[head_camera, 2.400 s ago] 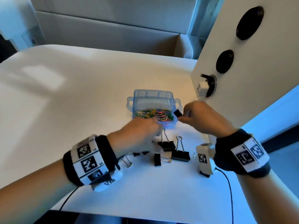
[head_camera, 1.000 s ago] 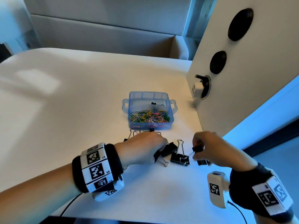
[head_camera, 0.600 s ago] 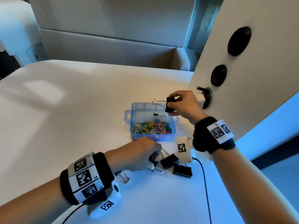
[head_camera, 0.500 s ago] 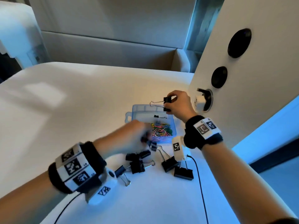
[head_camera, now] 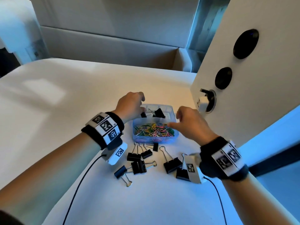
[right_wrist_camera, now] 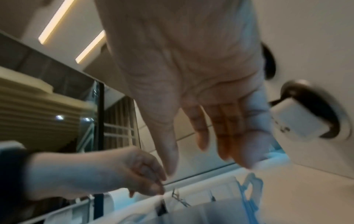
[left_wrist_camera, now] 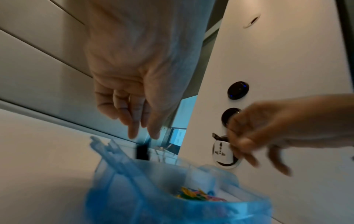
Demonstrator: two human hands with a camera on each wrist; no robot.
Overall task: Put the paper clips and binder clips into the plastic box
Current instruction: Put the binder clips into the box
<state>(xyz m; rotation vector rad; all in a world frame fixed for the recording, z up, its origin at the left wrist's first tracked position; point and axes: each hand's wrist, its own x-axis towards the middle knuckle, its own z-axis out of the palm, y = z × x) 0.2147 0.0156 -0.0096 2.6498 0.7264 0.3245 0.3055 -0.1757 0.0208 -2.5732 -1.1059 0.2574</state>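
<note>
The blue plastic box (head_camera: 155, 140) stands mid-table; coloured paper clips (head_camera: 154, 129) fill its front compartment. A large black binder clip (head_camera: 159, 113) lies in the back compartment. My left hand (head_camera: 142, 109) hovers over the box's back-left corner and pinches the wire handle of a small black binder clip (head_camera: 143, 114), which hangs just under the fingertips (left_wrist_camera: 132, 133) above the box (left_wrist_camera: 118, 189). My right hand (head_camera: 174, 119) is over the box's right side, fingers spread and relaxed, holding nothing (right_wrist_camera: 197, 165). Several black binder clips (head_camera: 140, 159) lie on the table in front of the box.
A white upright panel (head_camera: 227, 46) with round sockets and a white plug adapter (head_camera: 203, 103) stands close to the box's right. Wrist-camera cables (head_camera: 78, 190) trail over the white table (head_camera: 65, 111) toward its near edge.
My right hand let its binder clip go into the back compartment and drew back open. My left hand rose from the pile to the box's back-left with a small clip.
</note>
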